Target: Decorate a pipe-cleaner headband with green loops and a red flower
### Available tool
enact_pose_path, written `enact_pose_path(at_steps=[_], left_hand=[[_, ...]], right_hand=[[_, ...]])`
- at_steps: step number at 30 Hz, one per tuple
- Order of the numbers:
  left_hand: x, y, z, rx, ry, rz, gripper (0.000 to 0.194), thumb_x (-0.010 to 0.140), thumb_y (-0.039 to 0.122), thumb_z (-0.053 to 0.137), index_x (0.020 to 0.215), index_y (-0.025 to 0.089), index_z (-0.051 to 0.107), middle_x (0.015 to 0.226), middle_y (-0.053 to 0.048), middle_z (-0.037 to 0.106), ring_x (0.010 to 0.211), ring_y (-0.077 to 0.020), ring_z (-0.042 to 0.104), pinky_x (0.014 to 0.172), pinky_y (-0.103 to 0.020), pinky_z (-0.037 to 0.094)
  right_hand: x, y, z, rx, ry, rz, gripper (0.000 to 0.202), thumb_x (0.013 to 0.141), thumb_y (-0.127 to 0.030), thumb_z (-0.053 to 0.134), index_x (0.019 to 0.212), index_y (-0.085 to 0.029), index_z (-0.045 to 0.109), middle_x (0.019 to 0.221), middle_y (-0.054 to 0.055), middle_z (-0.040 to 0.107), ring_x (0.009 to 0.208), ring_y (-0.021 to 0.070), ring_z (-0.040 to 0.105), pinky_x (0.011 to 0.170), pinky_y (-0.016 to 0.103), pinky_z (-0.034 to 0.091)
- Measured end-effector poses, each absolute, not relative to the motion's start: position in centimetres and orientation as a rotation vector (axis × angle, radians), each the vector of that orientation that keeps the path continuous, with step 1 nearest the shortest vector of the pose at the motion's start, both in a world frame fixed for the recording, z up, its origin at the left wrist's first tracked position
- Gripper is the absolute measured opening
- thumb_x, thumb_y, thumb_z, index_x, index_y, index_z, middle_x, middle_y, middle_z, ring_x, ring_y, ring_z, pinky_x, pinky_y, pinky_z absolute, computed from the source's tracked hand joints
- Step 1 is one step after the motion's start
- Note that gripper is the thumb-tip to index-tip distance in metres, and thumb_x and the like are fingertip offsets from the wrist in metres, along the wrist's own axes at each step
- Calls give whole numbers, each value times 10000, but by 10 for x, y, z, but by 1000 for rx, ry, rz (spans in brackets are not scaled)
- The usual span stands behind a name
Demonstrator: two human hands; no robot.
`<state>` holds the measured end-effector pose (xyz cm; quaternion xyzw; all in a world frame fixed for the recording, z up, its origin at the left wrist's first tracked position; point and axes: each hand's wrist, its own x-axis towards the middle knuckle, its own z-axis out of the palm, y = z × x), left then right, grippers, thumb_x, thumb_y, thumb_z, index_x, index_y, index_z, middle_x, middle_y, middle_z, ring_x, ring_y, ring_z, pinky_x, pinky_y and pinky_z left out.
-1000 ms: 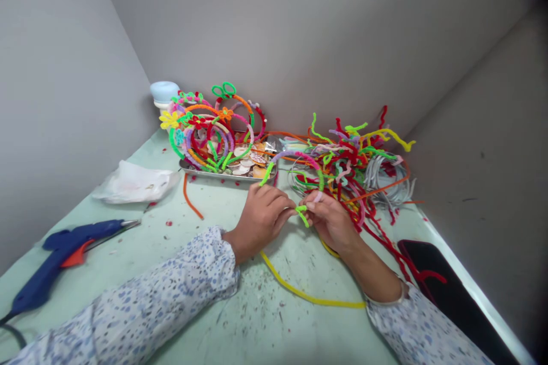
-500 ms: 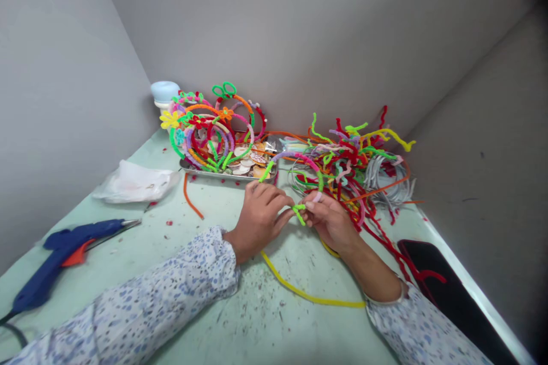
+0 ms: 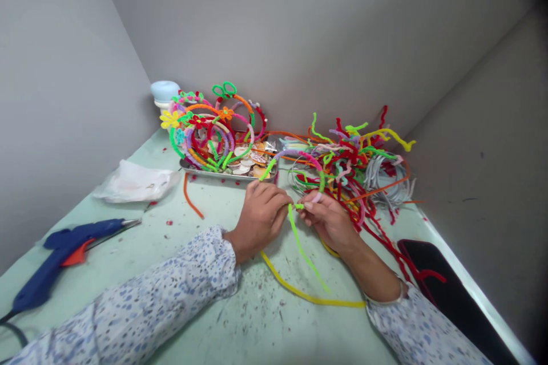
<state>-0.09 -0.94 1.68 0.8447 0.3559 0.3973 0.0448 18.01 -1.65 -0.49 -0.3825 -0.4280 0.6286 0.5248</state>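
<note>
A headband (image 3: 299, 155) wrapped in green, purple, pink and pale lilac pipe cleaner arches up between my two hands. My left hand (image 3: 262, 215) is closed around its left side, fingertips pinched at a bright green pipe cleaner (image 3: 305, 252). That pipe cleaner's long free end hangs down and to the right over the table. My right hand (image 3: 331, 221) pinches a short twisted green part by the band's right end, with the pale lilac section just above the fingers. Beneath both hands a yellow pipe cleaner (image 3: 295, 292) curves across the table.
Finished headbands (image 3: 214, 125) stand in a metal tray (image 3: 231, 178) of wooden slices. Right of it lies a tangled pile of pipe cleaners (image 3: 351, 154) and grey headband hoops (image 3: 387, 182). A blue glue gun (image 3: 64, 254), a plastic bag (image 3: 135, 182) and a phone (image 3: 449, 296) flank my arms.
The green pipe cleaner's free end, short in view before, now hangs long toward the lower right. My left fingers have curled in slightly; both hands stay in nearly the same place.
</note>
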Motion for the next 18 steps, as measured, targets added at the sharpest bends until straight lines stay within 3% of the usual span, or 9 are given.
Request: enact_pose_path(at_steps=[18], left_hand=[[5,-6,12,2251,1290,1000,118,850,210,501,843,196,617,805,-15,597,830,-177,508,792,-332,373]], right_hand=[[182,-14,-15,-982,-1255,1296,50,777,-246,624,781,-197,615,710,-18,562,607,111,500,594,259,389]])
